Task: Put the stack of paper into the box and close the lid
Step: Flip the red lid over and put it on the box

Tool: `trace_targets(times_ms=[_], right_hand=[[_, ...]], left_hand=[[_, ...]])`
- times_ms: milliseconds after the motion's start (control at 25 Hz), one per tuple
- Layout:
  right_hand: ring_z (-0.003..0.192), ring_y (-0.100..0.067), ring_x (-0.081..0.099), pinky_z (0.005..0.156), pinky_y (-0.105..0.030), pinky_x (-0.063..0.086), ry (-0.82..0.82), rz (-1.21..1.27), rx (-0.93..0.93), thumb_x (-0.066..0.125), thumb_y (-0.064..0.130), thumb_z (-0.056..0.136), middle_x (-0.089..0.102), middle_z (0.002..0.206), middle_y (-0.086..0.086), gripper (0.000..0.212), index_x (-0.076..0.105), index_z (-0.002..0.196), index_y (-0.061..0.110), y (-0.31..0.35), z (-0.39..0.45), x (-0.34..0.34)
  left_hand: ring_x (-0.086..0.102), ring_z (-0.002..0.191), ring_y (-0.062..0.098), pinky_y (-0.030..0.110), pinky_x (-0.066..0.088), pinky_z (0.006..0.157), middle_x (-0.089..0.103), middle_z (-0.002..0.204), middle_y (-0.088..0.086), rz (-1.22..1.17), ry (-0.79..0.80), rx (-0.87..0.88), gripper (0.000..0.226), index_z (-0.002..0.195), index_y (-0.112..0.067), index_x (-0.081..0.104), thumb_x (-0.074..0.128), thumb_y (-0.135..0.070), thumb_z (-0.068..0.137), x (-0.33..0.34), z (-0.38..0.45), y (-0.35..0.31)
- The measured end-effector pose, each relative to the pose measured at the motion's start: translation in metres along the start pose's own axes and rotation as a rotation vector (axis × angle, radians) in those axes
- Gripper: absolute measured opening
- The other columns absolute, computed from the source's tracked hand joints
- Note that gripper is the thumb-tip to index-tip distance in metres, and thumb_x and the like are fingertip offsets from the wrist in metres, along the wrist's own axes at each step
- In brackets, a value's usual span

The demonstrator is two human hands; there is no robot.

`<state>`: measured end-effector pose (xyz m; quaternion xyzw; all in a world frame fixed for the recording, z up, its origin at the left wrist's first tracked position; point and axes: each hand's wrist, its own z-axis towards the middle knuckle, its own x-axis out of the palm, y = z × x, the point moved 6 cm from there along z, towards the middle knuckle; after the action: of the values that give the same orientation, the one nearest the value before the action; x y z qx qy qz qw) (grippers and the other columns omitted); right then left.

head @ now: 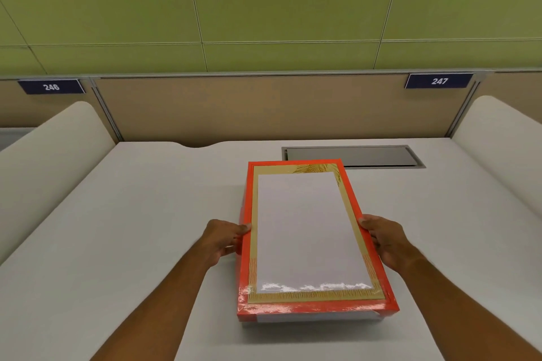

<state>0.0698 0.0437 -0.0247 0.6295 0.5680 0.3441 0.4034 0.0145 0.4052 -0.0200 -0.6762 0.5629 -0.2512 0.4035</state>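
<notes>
The red box [313, 309] sits near the middle of the white bench [117, 228], with the stack of paper [308, 231] lying inside, so only the lid remains; no lid shows. The left hand [224, 239] and right hand [387, 239] grip the long rims, fingers [245, 227] curled over them. Open bench surrounds the box, a metal hatch [352, 156] just beyond.

Two bare forearms come up from the bottom edge, no sleeves on either. The left hand [224, 239] wears no glove, ring or watch, and the right hand [387, 239] is just as plain. Short, trimmed nails show on both thumbs. Wrists bare, no bands or markings.
</notes>
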Motion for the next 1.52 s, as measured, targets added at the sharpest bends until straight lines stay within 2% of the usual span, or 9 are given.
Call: trace_targets(times_ms=[240,360,560,720,800,880,1080,1320,1520], right_hand=[[0.1,-0.038,0.064,0.095,-0.053,0.051,-0.007,-0.081,0.02,0.058,0.02,0.095,0.066,0.116,-0.017,0.031,0.062,0.123,0.005,-0.008,0.012,0.007],[0.095,-0.036,0.064,0.089,-0.05,0.053,-0.006,-0.099,0.012,0.056,0.019,0.097,0.066,0.111,-0.015,0.024,0.063,0.116,0.008,-0.008,0.016,0.007],[0.078,-0.026,0.061,0.076,-0.043,0.05,-0.021,-0.183,-0.006,0.054,0.023,0.097,0.065,0.097,-0.01,0.014,0.062,0.102,0.012,-0.012,0.021,0.01],[0.084,-0.031,0.067,0.081,-0.046,0.058,-0.083,-0.289,-0.031,0.066,0.031,0.09,0.071,0.097,-0.01,0.022,0.069,0.093,0.009,-0.007,0.029,0.005],[0.085,-0.032,0.067,0.083,-0.046,0.059,-0.111,-0.305,-0.051,0.069,0.028,0.088,0.071,0.098,-0.011,0.019,0.069,0.09,0.009,0.001,0.034,0.003],[0.09,-0.034,0.069,0.084,-0.048,0.059,-0.116,-0.281,-0.034,0.071,0.021,0.086,0.071,0.103,-0.013,0.018,0.069,0.096,0.005,0.006,0.041,0.002],[0.085,-0.034,0.072,0.082,-0.047,0.06,-0.124,-0.262,0.07,0.073,0.014,0.085,0.071,0.101,-0.016,0.012,0.065,0.087,0.004,0.003,0.045,0.003],[0.085,-0.034,0.072,0.087,-0.049,0.058,-0.111,-0.246,0.082,0.072,0.012,0.086,0.071,0.097,-0.017,0.011,0.063,0.081,0.006,0.002,0.044,0.003],[0.085,-0.034,0.072,0.084,-0.048,0.06,-0.14,-0.294,0.053,0.072,0.017,0.086,0.073,0.098,-0.016,0.014,0.065,0.078,0.007,0.005,0.042,0.002]], left_hand=[[0.07,0.077,0.027,0.033,0.056,0.062,0.072,0.091,0.015,-0.007,-0.058,-0.031,0.034,0.107,0.005,0.065,0.076,-0.013,0.081,0.002,0.004,0.013],[0.069,0.08,0.027,0.034,0.057,0.065,0.072,0.095,0.015,-0.015,-0.07,-0.038,0.034,0.107,0.005,0.064,0.075,-0.015,0.082,0.004,0.01,0.015],[0.071,0.088,0.032,0.044,0.058,0.083,0.073,0.097,0.018,0.006,-0.089,-0.075,0.034,0.105,0.004,0.064,0.074,-0.019,0.083,0.007,0.017,0.022],[0.071,0.083,0.031,0.042,0.06,0.079,0.072,0.093,0.014,0.079,-0.136,-0.057,0.023,0.096,-0.001,0.065,0.073,-0.019,0.084,0.01,0.022,0.017],[0.072,0.084,0.03,0.042,0.061,0.079,0.073,0.094,0.014,0.117,-0.223,0.0,0.023,0.093,-0.001,0.068,0.076,-0.019,0.081,0.005,0.026,0.009],[0.073,0.082,0.029,0.043,0.062,0.079,0.074,0.094,0.016,0.104,-0.269,0.026,0.022,0.093,0.002,0.07,0.077,-0.014,0.08,0.002,0.029,0.001],[0.074,0.075,0.028,0.041,0.063,0.077,0.074,0.093,0.019,0.098,-0.285,-0.008,0.017,0.093,0.005,0.071,0.076,-0.006,0.08,0.003,0.033,-0.003],[0.074,0.074,0.027,0.041,0.062,0.079,0.074,0.089,0.017,0.109,-0.312,-0.01,0.015,0.088,0.004,0.07,0.078,-0.006,0.078,0.004,0.038,-0.005],[0.075,0.074,0.028,0.04,0.063,0.077,0.074,0.087,0.016,0.186,-0.31,0.024,0.013,0.085,0.002,0.07,0.076,-0.008,0.08,0.004,0.037,-0.007]])
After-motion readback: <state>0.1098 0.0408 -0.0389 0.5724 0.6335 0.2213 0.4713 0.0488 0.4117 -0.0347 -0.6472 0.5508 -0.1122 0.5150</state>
